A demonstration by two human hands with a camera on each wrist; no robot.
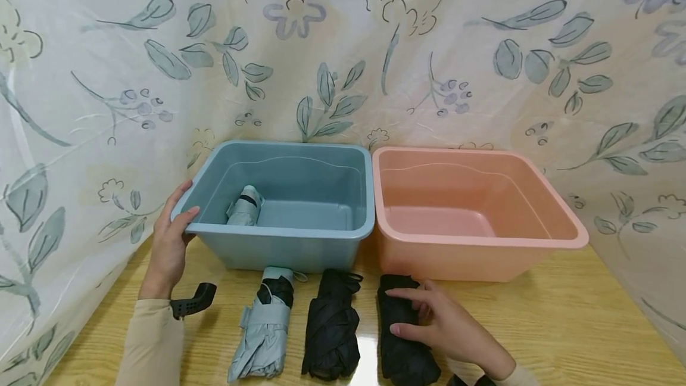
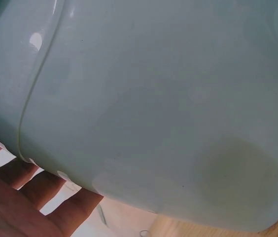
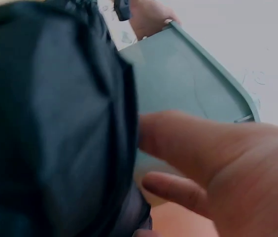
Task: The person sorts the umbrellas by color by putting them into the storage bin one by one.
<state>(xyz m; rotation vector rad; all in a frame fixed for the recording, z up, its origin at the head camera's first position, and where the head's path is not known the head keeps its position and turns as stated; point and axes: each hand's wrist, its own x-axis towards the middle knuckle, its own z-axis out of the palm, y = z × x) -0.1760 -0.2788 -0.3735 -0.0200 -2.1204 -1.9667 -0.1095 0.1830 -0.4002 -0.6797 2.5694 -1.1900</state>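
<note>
My left hand (image 1: 170, 243) holds the left rim of a blue plastic bin (image 1: 289, 249), with the thumb at its front corner. The left wrist view has its fingers (image 2: 43, 187) against the bin's side. Over a black folded umbrella (image 1: 399, 338), the rightmost of the row, my right hand (image 1: 447, 320) hovers with thumb and index finger spread apart. In the right wrist view a black umbrella (image 3: 60, 123) looms large beside the fingers. Another black folded umbrella (image 1: 331, 332) and a light blue one (image 1: 262, 338) lie to its left. Inside the blue bin rests a small light blue umbrella (image 1: 246, 207).
A pink plastic bin (image 1: 461, 261) stands right beside the blue one. Both sit at the back of the wooden table (image 1: 589, 326), close to a flower-patterned cloth (image 1: 461, 34) hanging behind and at the sides.
</note>
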